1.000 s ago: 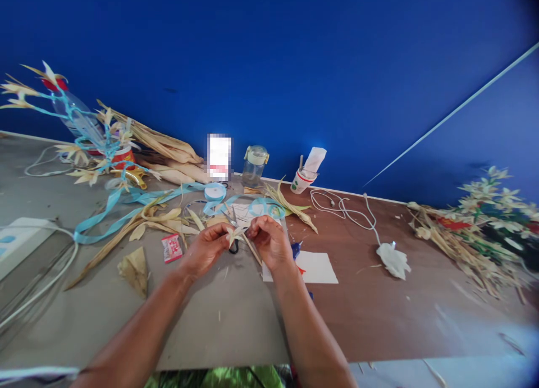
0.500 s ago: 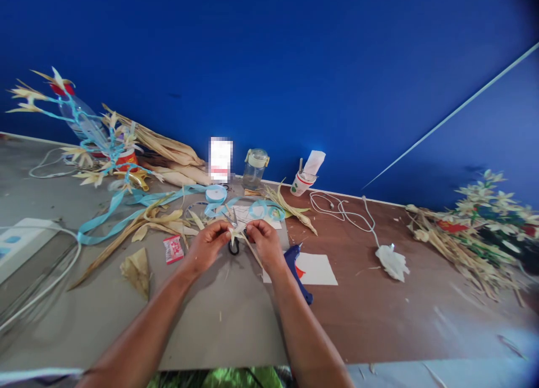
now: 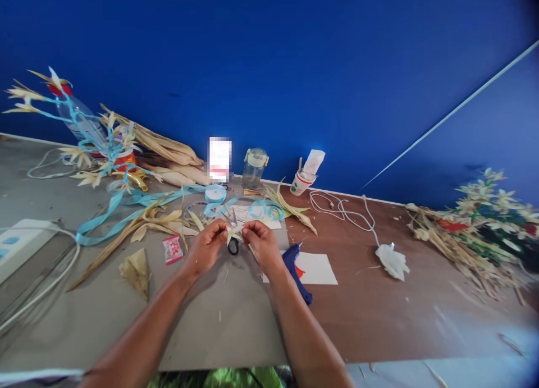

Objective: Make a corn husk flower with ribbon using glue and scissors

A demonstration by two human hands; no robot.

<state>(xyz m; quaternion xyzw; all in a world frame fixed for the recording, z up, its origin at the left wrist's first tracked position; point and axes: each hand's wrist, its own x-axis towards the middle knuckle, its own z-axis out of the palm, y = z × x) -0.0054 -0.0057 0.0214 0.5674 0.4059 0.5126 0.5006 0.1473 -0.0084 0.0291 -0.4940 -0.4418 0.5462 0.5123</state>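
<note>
My left hand is closed, thumb and fingertips pinching one side of a small pale corn husk piece. The fingers of my right hand are pinched on the other side of that piece, close to the left fingertips. Part of the husk is covered by the fingers. Just below and behind it lie scissors with black handles, blades pointing away. To the right of my right wrist a blue glue gun rests partly on a white card.
Dried husks, light-blue ribbon and a red candy packet lie left. A clear jar and a paper cup stand at the back. A white cable and a husk-flower bunch are right.
My right hand has shifted slightly left, and its fingertips are closer to the left ones on the husk piece. The view has moved a little; the table things stay put.
</note>
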